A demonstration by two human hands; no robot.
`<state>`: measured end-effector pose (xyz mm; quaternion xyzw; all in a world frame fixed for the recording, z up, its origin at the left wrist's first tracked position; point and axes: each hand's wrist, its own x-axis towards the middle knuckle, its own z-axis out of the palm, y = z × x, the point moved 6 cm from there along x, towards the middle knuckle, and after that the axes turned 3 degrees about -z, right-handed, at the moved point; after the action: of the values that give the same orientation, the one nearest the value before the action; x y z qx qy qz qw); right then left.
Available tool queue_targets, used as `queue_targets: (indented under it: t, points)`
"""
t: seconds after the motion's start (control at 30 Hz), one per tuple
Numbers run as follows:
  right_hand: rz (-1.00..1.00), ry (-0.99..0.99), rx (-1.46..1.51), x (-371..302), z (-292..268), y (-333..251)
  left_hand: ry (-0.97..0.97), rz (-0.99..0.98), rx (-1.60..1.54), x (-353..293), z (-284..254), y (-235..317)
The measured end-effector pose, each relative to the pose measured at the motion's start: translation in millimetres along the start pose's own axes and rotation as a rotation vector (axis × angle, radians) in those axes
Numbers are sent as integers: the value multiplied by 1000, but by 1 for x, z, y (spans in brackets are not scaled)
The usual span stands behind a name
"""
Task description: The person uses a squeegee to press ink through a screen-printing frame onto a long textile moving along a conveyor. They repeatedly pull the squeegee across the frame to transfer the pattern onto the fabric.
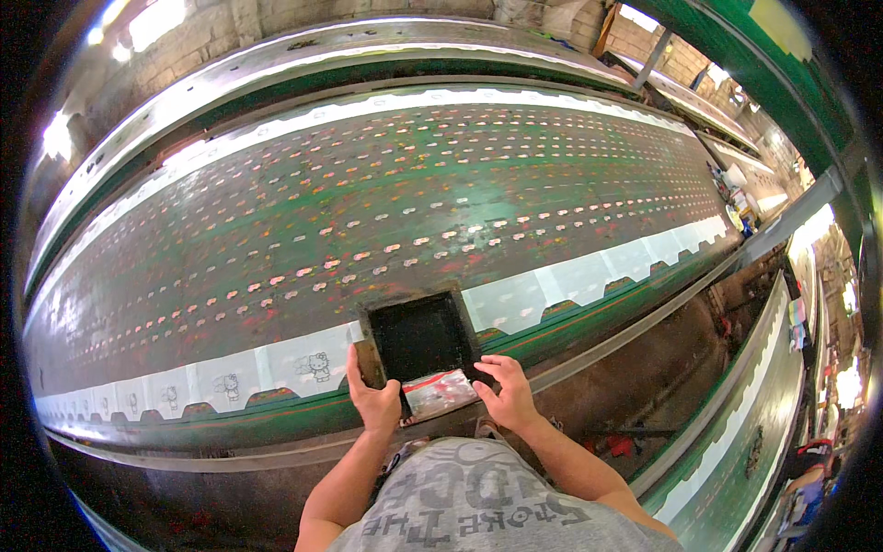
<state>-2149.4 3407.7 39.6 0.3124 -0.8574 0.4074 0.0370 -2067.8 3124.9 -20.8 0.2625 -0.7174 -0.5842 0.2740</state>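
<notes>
While figured sheets (317, 366) toward nine o'clock seem done and blank sheets (566, 281) toward two seem left, the left hand (372, 403) grips the black screen (418, 333), the right hand (510, 397) spreading its fingers wide.

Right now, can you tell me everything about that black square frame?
The black frame has a dark middle and a worn, brownish-grey rim. Its near end has a shiny, plastic-looking pale strip with a red line. It sits slightly turned at the long table's near edge, with white sheeting on both sides. The left hand grips its near left corner; the right hand is open by the near right one, touch unclear.
</notes>
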Motion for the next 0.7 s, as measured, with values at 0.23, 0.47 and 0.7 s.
queue_targets:
  t: [0.23,0.47,0.7]
  points:
    - [91,4,260,-6,-42,68,34,142,-22,-10,65,33]
    - [70,37,222,-7,-120,145,75,128,-59,-32,171,36]
    - [-194,-67,37,5,-164,158,43,12,-109,-44,229,34]
